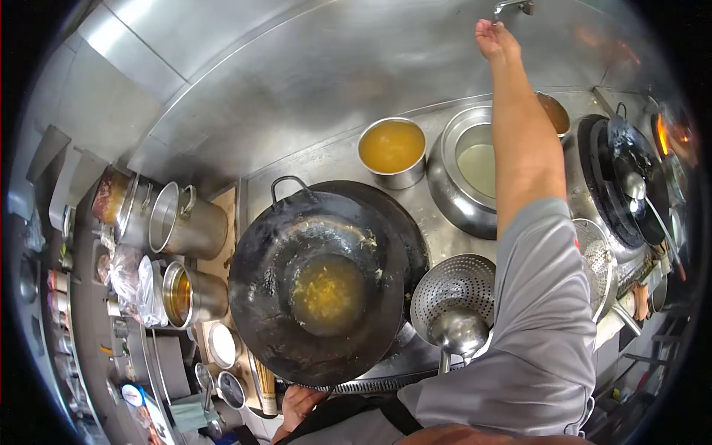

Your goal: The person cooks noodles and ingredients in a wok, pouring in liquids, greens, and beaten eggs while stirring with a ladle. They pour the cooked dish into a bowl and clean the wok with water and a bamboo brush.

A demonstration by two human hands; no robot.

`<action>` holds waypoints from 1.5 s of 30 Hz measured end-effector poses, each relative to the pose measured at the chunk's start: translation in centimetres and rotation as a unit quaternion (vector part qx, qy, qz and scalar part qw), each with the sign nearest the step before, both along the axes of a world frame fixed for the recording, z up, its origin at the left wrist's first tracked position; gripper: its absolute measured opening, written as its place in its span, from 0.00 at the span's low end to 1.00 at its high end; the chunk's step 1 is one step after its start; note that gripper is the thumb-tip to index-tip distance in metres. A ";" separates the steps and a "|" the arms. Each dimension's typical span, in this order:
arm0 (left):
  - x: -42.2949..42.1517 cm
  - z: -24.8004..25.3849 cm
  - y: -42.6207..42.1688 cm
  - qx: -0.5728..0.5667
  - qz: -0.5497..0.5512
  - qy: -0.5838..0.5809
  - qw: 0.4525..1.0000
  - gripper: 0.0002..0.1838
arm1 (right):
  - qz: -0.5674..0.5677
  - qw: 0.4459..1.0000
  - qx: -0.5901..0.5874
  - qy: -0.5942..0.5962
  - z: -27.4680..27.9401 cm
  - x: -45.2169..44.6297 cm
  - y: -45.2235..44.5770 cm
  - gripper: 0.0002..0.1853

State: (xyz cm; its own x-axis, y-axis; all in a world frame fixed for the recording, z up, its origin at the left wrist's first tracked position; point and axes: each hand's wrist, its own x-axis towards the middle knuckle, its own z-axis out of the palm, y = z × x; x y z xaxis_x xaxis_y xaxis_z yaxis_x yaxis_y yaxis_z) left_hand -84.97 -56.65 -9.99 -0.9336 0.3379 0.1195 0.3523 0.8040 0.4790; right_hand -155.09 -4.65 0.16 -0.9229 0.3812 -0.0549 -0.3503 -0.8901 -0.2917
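Observation:
A black wok [252,267] with yellowish liquid and small yellow bits in its bottom is off-centre over a dark burner ring [415,245]. At its near rim is my left hand [299,404], fingers curled against the edge; the handle there is hidden. My right arm reaches across to the back wall, where my right hand [498,41] has its fingers bent around the end of a metal faucet [513,6]. Right of the wok, a ladle [458,332] rests in a perforated strainer [456,278].
Behind the wok stands a pot of yellow liquid [391,147]. A wide steel pot [452,185] is partly behind my forearm. Steel pots [194,222] line the left side. Farther right are another strainer [597,256], a second wok [645,163] and a flame [662,133].

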 end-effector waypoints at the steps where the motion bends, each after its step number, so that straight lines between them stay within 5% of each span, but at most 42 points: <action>1: -0.1 0.2 0.2 -0.001 -0.005 0.011 1.000 0.16 | 0.002 1.000 -0.018 0.005 -0.3 -0.4 0.6 0.12; 9: -0.5 1.1 1.0 -0.013 0.008 -0.004 1.000 0.14 | 0.053 0.997 -0.049 0.039 -1.3 -2.8 3.6 0.11; 17: -0.4 1.0 1.0 -0.014 0.007 0.002 1.000 0.15 | -0.068 0.987 -0.067 0.127 -2.5 -0.9 1.6 0.08; 26: -0.3 0.4 0.6 -0.022 0.007 0.006 1.000 0.14 | -0.044 0.981 -0.024 0.187 -4.3 -2.0 2.1 0.06; 32: -0.2 0.2 0.5 -0.020 0.008 0.020 1.000 0.14 | -0.160 0.977 0.113 0.085 -3.2 2.3 -1.2 0.08; 38: -0.4 0.7 1.2 -0.018 0.026 0.016 0.999 0.15 | -0.095 0.980 0.097 0.147 -5.2 -0.3 0.5 0.18; 45: -0.4 0.4 1.0 -0.022 0.022 0.023 0.999 0.15 | -0.160 0.979 0.060 0.112 -4.2 0.5 -1.1 0.16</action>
State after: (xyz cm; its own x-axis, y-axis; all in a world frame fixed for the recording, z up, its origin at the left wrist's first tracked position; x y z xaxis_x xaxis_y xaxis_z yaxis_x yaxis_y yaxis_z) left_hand -85.34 -55.63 -9.60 -0.9416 0.3018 0.1495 0.3368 0.8390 0.4274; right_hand -154.61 -5.78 -4.06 -0.7386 0.6444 0.1983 -0.6731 -0.6878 -0.2720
